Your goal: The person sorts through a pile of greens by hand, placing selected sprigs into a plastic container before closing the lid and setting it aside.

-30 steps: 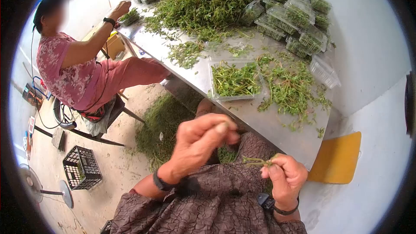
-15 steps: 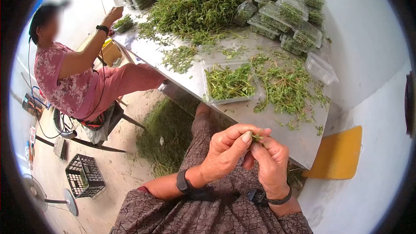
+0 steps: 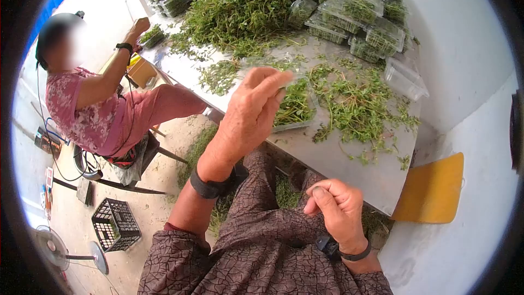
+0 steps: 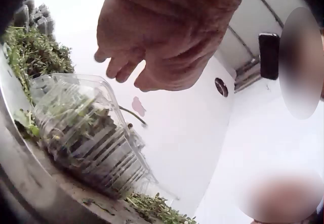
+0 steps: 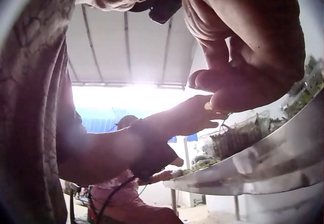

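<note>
Head view is showing the left hand reaching out over the open clear tray of trimmed herbs on the metal table, where half a second ago it was meeting the right hand above the lap around a small green sprig. That reads as the cleaned sprig being carried to the tray. The left fingers are lying fairly straight and close together; whether a sprig is pinched under them I cannot tell from above. The right hand is staying low by the lap, loosely curled, and no stem is showing in it.

The left wrist view is adding the underside: curled fingertips hovering just above the tray's ribbed wall, with a thin stem hanging just below them
</note>
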`<action>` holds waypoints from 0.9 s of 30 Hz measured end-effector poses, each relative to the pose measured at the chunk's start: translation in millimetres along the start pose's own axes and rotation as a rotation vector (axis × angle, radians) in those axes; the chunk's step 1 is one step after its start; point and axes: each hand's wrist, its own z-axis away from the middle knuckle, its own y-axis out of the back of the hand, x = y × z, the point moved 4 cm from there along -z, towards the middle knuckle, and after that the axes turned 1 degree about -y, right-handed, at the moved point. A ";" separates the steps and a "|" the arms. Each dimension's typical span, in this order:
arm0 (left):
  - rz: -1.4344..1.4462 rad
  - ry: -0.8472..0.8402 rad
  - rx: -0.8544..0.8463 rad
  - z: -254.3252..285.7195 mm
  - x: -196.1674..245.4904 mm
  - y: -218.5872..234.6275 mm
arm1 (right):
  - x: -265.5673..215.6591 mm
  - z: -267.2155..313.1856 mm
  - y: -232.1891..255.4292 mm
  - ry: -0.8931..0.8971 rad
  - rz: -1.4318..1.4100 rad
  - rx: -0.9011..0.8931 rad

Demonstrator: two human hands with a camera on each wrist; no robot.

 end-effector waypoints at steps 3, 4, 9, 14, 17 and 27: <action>-0.088 0.037 0.128 6.2 -13.9 1.0 | 0.9 3.5 3.7 0.064 0.058 0.023; -0.037 0.096 0.068 10.8 -16.6 4.0 | 3.4 4.6 7.5 0.070 0.074 0.042; -0.232 0.017 -0.098 32.0 -18.1 -5.8 | 4.6 7.5 16.8 0.051 0.129 0.074; -0.269 0.004 -0.271 38.5 -20.8 -14.3 | -12.9 8.9 15.6 0.100 0.326 0.025; -0.290 -0.039 -0.243 36.7 -16.0 -12.0 | -34.7 7.9 23.0 0.230 0.513 0.067; 0.059 -0.371 -0.031 94.1 8.9 11.9 | -95.2 -35.8 73.4 0.240 0.983 0.408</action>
